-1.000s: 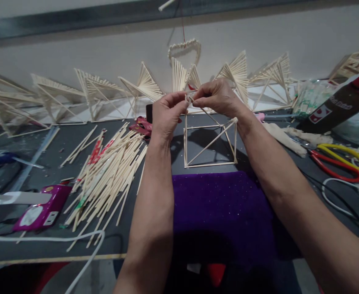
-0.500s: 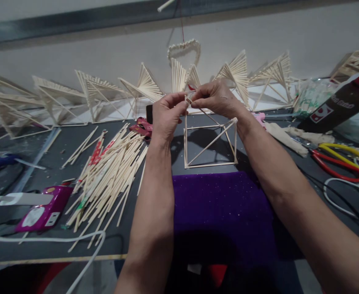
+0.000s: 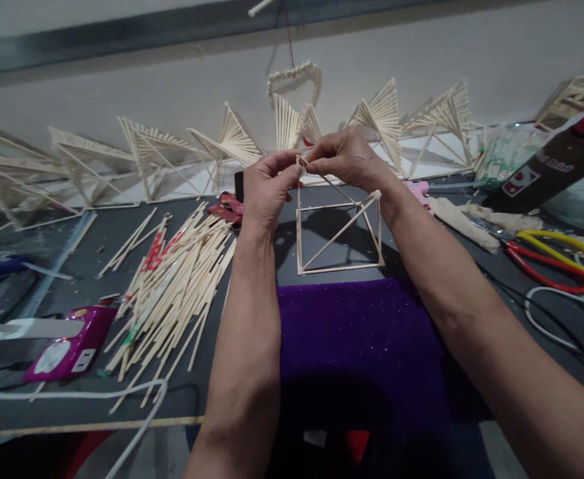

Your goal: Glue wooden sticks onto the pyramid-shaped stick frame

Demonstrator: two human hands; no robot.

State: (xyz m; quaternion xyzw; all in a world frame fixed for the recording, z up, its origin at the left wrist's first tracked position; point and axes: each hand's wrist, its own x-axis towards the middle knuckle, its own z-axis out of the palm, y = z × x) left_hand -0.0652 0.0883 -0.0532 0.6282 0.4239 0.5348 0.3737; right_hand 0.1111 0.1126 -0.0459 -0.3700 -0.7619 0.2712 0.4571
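A small box-shaped frame of thin wooden sticks (image 3: 340, 270) stands on the dark table, with diagonal sticks across its sides. My left hand (image 3: 268, 187) pinches the top of its near left upright between thumb and fingers. At that same corner, my right hand (image 3: 339, 157) is closed on the end of a wooden stick (image 3: 332, 186) that slants down to the right toward the back of the frame. The fingertips of both hands nearly meet and partly hide the joint. Below the frame lies a purple cloth (image 3: 352, 319).
Loose sticks (image 3: 172, 299) lie in a heap at left, beside a magenta power box (image 3: 75, 342) and white cable. Finished fan-shaped stick models (image 3: 232, 140) line the wall. Scissors with red and yellow handles (image 3: 554, 266) and a dark bottle (image 3: 546, 169) are at right.
The view has shifted slightly, so everything sits a little further left. Both hands keep their pinch at the frame's top left corner, with the right fingertips barely moved.
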